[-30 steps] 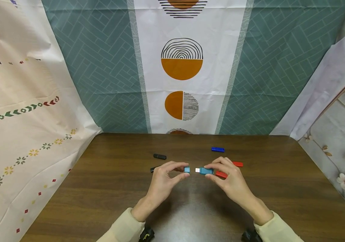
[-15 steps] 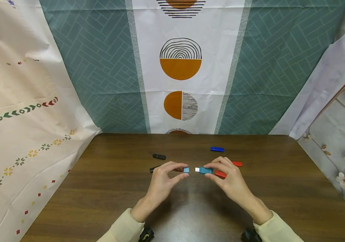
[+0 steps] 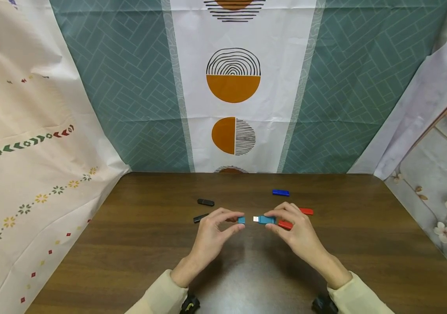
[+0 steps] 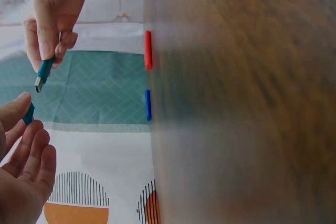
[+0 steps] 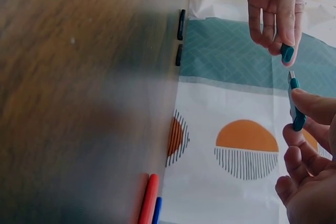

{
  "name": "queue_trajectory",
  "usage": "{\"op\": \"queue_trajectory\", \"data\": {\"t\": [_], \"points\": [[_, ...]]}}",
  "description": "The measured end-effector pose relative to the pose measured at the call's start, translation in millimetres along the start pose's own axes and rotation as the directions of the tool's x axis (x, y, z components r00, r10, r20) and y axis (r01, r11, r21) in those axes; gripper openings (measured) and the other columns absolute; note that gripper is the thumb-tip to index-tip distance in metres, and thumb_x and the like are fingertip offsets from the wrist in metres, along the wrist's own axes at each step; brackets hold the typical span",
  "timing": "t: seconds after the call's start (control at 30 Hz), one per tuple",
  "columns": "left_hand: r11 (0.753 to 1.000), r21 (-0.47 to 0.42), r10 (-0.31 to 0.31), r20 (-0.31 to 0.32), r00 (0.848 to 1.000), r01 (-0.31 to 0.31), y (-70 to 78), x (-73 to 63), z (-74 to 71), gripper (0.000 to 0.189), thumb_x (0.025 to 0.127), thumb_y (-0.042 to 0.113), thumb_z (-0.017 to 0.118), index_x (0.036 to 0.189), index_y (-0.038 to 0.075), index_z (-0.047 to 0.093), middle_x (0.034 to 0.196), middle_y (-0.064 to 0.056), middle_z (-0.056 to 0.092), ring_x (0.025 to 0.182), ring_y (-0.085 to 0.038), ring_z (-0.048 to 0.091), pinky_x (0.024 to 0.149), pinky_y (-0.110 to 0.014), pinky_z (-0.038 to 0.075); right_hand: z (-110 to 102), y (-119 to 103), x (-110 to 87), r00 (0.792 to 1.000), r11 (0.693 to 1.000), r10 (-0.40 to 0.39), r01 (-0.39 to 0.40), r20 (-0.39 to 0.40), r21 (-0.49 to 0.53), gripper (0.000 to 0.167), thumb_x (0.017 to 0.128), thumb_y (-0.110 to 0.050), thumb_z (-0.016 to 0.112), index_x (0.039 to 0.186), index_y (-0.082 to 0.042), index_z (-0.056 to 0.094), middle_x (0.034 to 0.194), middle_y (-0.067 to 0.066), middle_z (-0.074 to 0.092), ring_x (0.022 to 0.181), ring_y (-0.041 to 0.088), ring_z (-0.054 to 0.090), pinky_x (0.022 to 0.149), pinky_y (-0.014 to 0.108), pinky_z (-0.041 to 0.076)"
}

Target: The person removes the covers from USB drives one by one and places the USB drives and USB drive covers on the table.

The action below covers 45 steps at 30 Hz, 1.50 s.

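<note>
Between thumb and fingertips my left hand (image 3: 213, 233) pinches a small teal cap (image 3: 241, 220). Facing it, my right hand (image 3: 296, 226) pinches a teal USB stick (image 3: 265, 220) by its body, its metal plug bare and pointing left at the cap. A short gap separates plug and cap. Both pieces are held up above the table, as the left wrist view shows with the USB stick (image 4: 44, 73) and the cap (image 4: 29, 114). In the right wrist view the cap (image 5: 286, 53) sits just above the plug of the USB stick (image 5: 296, 106).
On the brown table (image 3: 149, 261), two black sticks (image 3: 205, 202) (image 3: 200, 218) lie behind and left of my left hand. A blue stick (image 3: 280, 192) lies at the back right. Two red sticks (image 3: 306, 211) (image 3: 285, 225) lie by my right hand, one partly covered.
Both hands stay nearly still, holding cap and stick apart. The whole head view has shifted very slightly.
</note>
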<state>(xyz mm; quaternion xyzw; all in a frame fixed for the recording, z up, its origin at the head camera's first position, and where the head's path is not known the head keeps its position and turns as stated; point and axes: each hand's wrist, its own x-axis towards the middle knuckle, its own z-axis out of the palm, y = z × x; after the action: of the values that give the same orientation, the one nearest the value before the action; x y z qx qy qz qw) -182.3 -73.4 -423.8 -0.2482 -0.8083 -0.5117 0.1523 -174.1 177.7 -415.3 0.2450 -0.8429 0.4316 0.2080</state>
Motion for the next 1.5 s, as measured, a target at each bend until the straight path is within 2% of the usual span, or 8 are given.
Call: {"op": "queue_trajectory", "data": {"t": [0.2,0.33,0.5,0.7,0.93,1.1,1.27,1.5], "points": [[1.0,0.0,0.01,0.015,1.0,-0.01,0.4,2.9,-0.9,0.025,0.089,0.02,0.084,0.113,0.019,0.081,0.103,0.012,0.072,0.099,-0.01,0.068,0.085,-0.042,0.058,0.4,3.2,0.4,1.0,1.0,-0.02,0.02,-0.001,0.006,0.032,0.081,-0.006,0.088,0.108,-0.018,0.079,0.101,-0.01,0.065,0.096,0.02,0.057,0.08,0.032,0.05],[0.999,0.023,0.025,0.019,1.0,-0.025,-0.8,5.7,-1.9,0.025,0.088,0.018,0.084,0.113,0.017,0.081,0.103,0.009,0.074,0.098,-0.01,0.069,0.085,-0.04,0.058,-1.6,5.7,2.4,0.999,0.999,-0.032,0.032,-0.013,0.007,0.031,0.081,-0.006,0.088,0.108,-0.017,0.079,0.1,-0.008,0.065,0.096,0.019,0.057,0.079,0.027,0.049],[0.999,0.029,0.017,0.028,0.999,-0.018,-2.2,10.1,-3.7,0.025,0.088,0.014,0.084,0.113,0.012,0.081,0.103,0.003,0.074,0.099,-0.014,0.069,0.086,-0.042,0.058,-5.9,7.9,6.2,1.0,1.0,-0.022,0.022,-0.012,0.009,0.03,0.081,-0.004,0.088,0.107,-0.015,0.079,0.1,-0.006,0.066,0.095,0.019,0.057,0.078,0.029,0.052],[0.999,0.049,0.001,0.042,0.999,-0.003,-2.5,15.9,-4.1,0.025,0.089,0.014,0.084,0.113,0.011,0.081,0.103,0.0,0.072,0.1,-0.018,0.069,0.085,-0.034,0.056,-6.7,9.1,10.1,1.0,1.0,0.016,-0.016,0.005,0.01,0.029,0.082,-0.004,0.087,0.108,-0.015,0.079,0.101,-0.008,0.067,0.097,0.021,0.057,0.08,0.027,0.051],[0.999,0.051,0.012,0.025,1.0,-0.013,-6.8,20.4,-3.9,0.026,0.089,0.014,0.084,0.114,0.011,0.081,0.101,-0.004,0.073,0.098,-0.017,0.068,0.085,-0.044,0.057,-4.1,10.9,13.3,0.999,0.999,0.039,-0.039,0.008,0.022,0.028,0.082,-0.005,0.088,0.107,-0.015,0.079,0.1,-0.007,0.066,0.093,0.015,0.056,0.079,0.028,0.051],[0.997,0.056,0.044,0.006,0.999,-0.044,-8.3,26.2,-6.4,0.026,0.089,0.013,0.084,0.114,0.009,0.08,0.101,-0.003,0.073,0.097,-0.019,0.069,0.085,-0.041,0.057,-5.1,10.4,17.9,0.999,0.999,0.048,-0.048,0.007,0.025,0.026,0.083,-0.006,0.087,0.106,-0.015,0.079,0.1,-0.006,0.065,0.09,0.015,0.054,0.074,0.027,0.051],[0.995,0.087,0.054,-0.011,0.998,-0.053,-9.9,32.9,-10.4,0.025,0.088,0.014,0.085,0.112,0.01,0.081,0.101,0.003,0.073,0.096,-0.017,0.069,0.085,-0.034,0.056,-7.5,10.3,24.9,0.998,0.998,0.055,-0.055,0.004,-0.003,0.026,0.082,-0.007,0.088,0.106,-0.014,0.079,0.099,-0.005,0.065,0.089,0.018,0.054,0.075,0.029,0.048],[0.993,0.113,0.037,-0.012,0.999,-0.035,-11.8,43.6,-17.0,0.024,0.089,0.015,0.083,0.113,0.01,0.081,0.102,0.001,0.074,0.097,-0.018,0.069,0.089,-0.038,0.056,-8.8,15.8,37.9,0.997,0.997,0.082,-0.082,0.013,-0.012,0.025,0.083,-0.009,0.087,0.107,-0.011,0.079,0.1,-0.001,0.068,0.091,0.02,0.054,0.079,0.032,0.046]]}}
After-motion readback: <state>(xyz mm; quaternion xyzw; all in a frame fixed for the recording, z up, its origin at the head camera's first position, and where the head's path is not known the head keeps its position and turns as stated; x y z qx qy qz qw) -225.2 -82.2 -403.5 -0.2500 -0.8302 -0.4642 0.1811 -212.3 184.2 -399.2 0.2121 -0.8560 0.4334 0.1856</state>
